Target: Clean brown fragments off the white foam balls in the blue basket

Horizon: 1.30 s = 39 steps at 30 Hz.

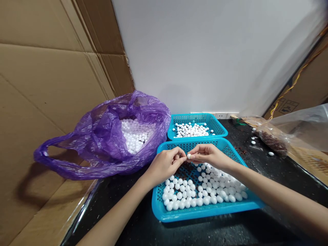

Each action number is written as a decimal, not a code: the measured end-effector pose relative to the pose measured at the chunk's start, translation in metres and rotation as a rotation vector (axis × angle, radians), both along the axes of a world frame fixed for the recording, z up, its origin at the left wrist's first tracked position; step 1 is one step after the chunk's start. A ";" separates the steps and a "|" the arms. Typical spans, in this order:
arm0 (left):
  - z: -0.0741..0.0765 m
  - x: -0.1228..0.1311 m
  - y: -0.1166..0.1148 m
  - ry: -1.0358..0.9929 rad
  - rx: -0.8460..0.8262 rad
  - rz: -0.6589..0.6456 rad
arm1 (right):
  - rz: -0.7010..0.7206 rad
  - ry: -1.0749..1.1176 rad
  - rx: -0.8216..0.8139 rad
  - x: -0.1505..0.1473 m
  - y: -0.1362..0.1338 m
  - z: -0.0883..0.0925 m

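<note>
Over the near blue plastic basket (184,217), my two hands meet at the fingertips. My right hand (209,154) pinches a small white ball (189,156) between thumb and fingers. Closed in a pinch right beside that ball is my left hand (166,164); whatever its fingertips hold is too small to make out. Many white balls (217,184) lie in the basket, in a smaller group at the left and a larger one at the right. Dark brown bits (183,173) are scattered on the basket floor between them, partly hidden by my hands.
Behind stands a second blue basket (223,131) with white balls. To the left, an open purple plastic bag (102,136) contains more. A clear bag of brown bits (275,141) lies at the right, near loose balls (271,154). Cardboard (38,85) lines the left.
</note>
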<state>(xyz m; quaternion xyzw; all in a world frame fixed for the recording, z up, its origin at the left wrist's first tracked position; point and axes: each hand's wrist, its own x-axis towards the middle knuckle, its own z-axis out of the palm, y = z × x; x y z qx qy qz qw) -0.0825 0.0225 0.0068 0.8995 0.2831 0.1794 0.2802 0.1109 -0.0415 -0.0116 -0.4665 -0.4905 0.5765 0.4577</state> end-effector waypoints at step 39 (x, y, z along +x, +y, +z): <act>0.000 0.001 -0.002 -0.060 0.004 0.034 | 0.023 -0.206 0.226 0.001 0.006 0.004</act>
